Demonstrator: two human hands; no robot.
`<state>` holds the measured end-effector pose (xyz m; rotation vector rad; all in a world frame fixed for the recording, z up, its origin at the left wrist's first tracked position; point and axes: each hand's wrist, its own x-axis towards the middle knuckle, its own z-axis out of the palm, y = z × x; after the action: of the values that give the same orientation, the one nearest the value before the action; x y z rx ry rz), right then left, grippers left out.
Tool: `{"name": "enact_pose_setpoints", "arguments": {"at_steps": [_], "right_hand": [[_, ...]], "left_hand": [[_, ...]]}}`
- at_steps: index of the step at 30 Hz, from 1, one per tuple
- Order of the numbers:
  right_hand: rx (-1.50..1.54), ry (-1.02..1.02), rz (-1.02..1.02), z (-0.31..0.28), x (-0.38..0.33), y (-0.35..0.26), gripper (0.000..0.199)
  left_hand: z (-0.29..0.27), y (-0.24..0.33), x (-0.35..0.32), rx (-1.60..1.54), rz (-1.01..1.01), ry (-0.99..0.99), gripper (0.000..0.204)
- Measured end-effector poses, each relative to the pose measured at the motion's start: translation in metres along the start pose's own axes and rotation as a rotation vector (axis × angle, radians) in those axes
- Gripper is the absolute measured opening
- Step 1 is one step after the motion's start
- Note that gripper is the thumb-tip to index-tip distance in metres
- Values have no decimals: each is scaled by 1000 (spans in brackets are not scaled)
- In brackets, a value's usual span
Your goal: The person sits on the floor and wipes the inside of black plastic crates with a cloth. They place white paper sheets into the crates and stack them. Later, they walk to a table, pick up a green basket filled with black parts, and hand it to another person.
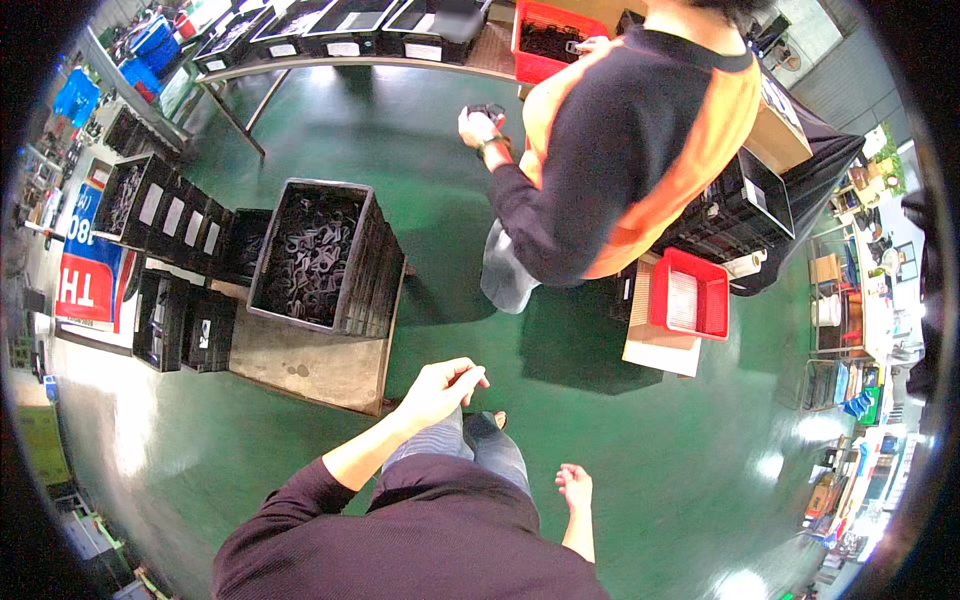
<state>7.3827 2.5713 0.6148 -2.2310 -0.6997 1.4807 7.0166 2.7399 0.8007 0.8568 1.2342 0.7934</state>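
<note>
My left hand (440, 392) is raised in front of my body, its fingers curled in toward the thumb, with nothing visible in them. Lower down, my right hand (575, 486) hangs beside my right leg with loosely curled fingers and touches nothing. Closest to my left hand is a wooden board (310, 355) bearing a tall stack of black crates (372, 275). The top crate is filled with small dark hooked or looped parts (312, 250). Ahead of me, a person in a black and orange shirt (600, 150) holds a small black object (487, 110).
Black crates with white labels (170, 215) stand at the left. A red basket (690, 295) rests on cardboard at the right, near more black crates (745, 205). Black bins and another red basket (550, 40) line a table at the back. The floor (660, 450) is green.
</note>
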Motion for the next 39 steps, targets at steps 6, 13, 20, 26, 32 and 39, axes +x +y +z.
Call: {"name": "enact_pose_setpoints", "arguments": {"at_steps": [6, 13, 20, 26, 32, 39], "right_hand": [[-28, -31, -206, -30, 21, -3, 20], [-42, 313, 175, -118, -2, 168, 18], [484, 359, 403, -391, 44, 315, 21], [-2, 829, -301, -778, 165, 217, 27], [-399, 914, -1471, -1087, 193, 154, 28], [-192, 1395, -300, -1334, 139, 474, 20]], "left_hand": [[51, -11, 32, 101, 6, -152, 21], [188, -50, 81, 483, -90, -586, 23], [497, -139, 130, 786, -197, -1015, 24], [839, -225, 135, 935, -45, -1076, 22], [1180, -194, 110, 821, 43, -887, 16], [1860, -220, 70, 410, 684, -1457, 16]]}}
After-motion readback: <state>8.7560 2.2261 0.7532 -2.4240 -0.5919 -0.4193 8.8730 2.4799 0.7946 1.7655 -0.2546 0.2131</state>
